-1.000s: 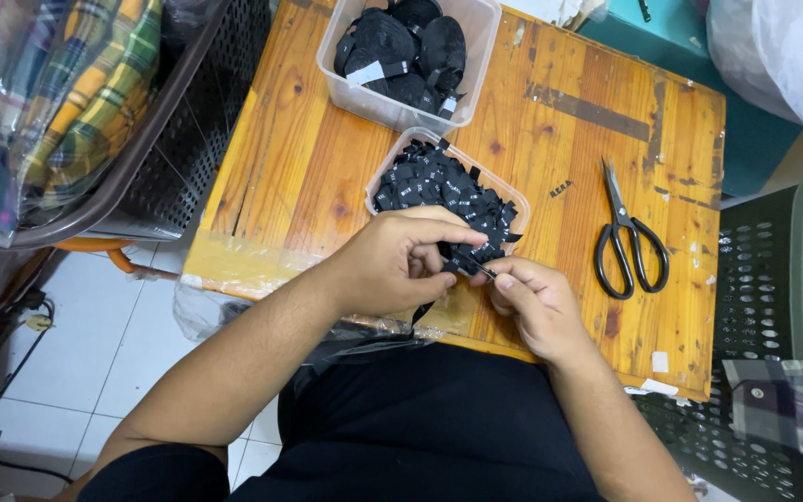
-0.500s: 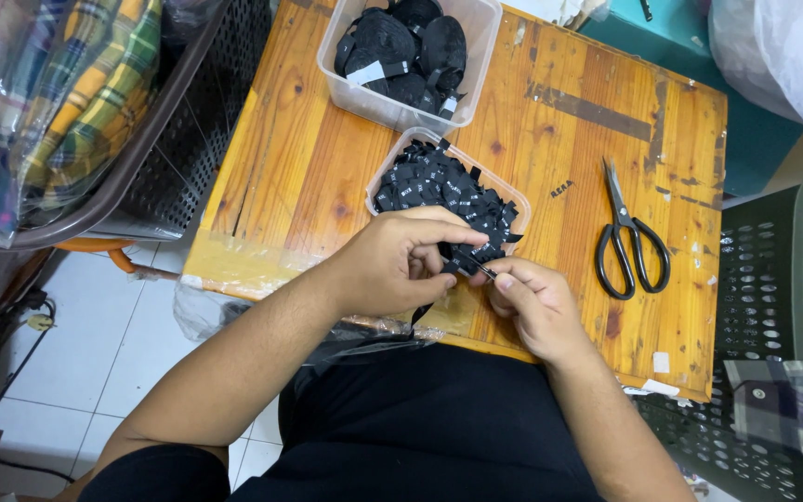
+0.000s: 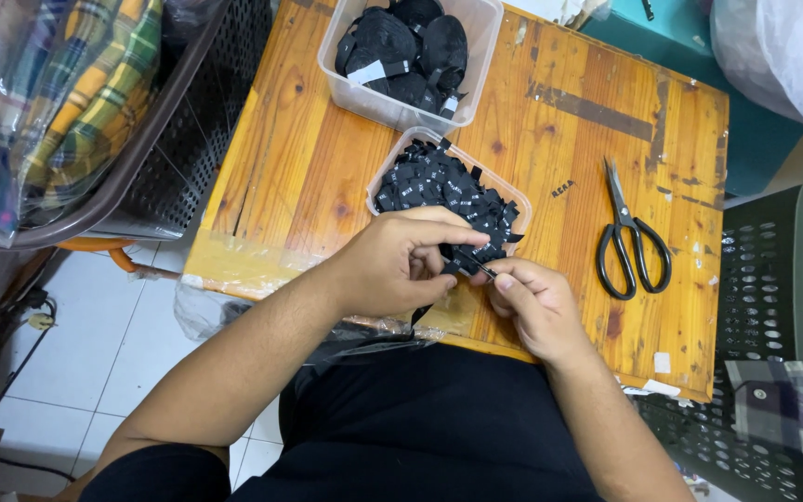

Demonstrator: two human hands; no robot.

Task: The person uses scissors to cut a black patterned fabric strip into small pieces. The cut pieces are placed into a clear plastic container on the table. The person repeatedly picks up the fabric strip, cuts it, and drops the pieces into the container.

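Small black label (image 3: 472, 263) pinched between left hand (image 3: 400, 263) and right hand (image 3: 533, 304), fingers closed on it, held just before clear tray of black labels (image 3: 446, 190), black scissors (image 3: 629, 234) laid on wooden table (image 3: 299, 158) beside.

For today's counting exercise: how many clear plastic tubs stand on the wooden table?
2. The far tub holds larger black pieces; the near tub, just beyond the hands, holds small black labels. None seem hidden.
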